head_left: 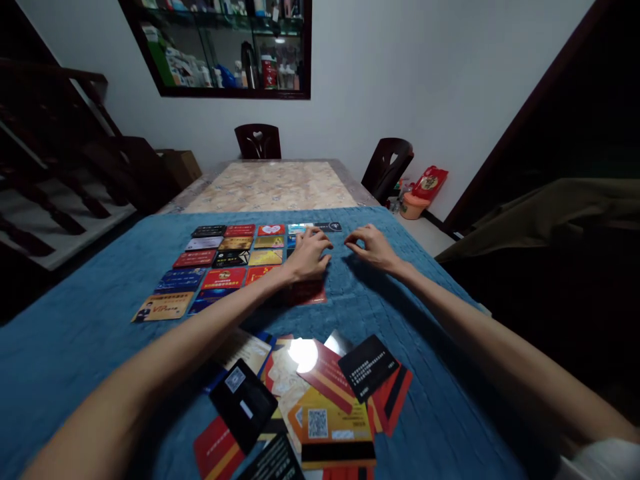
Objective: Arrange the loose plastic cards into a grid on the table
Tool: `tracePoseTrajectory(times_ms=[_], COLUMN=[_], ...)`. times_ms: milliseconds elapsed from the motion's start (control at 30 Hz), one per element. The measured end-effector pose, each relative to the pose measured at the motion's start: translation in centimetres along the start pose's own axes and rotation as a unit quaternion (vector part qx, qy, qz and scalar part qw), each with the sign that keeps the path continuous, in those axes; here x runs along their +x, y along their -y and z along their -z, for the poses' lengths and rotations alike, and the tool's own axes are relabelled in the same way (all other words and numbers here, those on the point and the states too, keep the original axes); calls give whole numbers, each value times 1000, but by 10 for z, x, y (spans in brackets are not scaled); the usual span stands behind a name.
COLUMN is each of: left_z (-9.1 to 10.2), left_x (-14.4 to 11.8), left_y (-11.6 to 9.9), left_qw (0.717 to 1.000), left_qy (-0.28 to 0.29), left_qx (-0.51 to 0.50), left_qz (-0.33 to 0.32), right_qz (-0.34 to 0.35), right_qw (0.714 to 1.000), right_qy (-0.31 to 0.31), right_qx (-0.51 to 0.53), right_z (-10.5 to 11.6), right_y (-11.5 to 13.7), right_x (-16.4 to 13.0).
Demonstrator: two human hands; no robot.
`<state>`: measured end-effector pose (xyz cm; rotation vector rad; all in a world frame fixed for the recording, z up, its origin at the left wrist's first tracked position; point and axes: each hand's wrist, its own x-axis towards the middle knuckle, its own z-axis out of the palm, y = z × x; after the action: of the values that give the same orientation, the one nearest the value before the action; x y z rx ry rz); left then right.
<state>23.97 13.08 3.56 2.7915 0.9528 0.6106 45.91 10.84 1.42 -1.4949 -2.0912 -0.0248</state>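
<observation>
Fingers (320, 241) of my left hand (307, 257) rest spread on the card rows (225, 263) at centre frame, right hand (373, 247) loose and empty beside, so I fear my forearm drags the lower loose pile (310, 407).

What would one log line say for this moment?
left hand: flat on laid-out cards | right hand: on blue cloth, empty | loose card pile: near edge

– What lies beyond the hands?
– A marble-topped table (273, 185) with two dark chairs (258, 141), under a glass-fronted cabinet (225, 47).
– And off to the right of them?
– A red bag (430, 183) by an orange tub (413, 206).
</observation>
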Motion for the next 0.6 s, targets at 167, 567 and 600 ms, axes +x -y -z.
tracePoseTrajectory(times_ms=[167, 567, 600], left_z=[10, 13, 14], left_x=[-43, -115, -117], left_y=[-24, -68, -70], left_qw=[999, 992, 992], left_qy=[14, 70, 76], left_qx=[-24, -68, -70], left_qz=[-35, -76, -77], right_qz=[32, 69, 69], right_qw=[998, 980, 978], right_qy=[13, 118, 131], right_qx=[47, 147, 150], right_z=[6, 42, 44], right_y=[27, 90, 92], right_x=[-43, -122, -126])
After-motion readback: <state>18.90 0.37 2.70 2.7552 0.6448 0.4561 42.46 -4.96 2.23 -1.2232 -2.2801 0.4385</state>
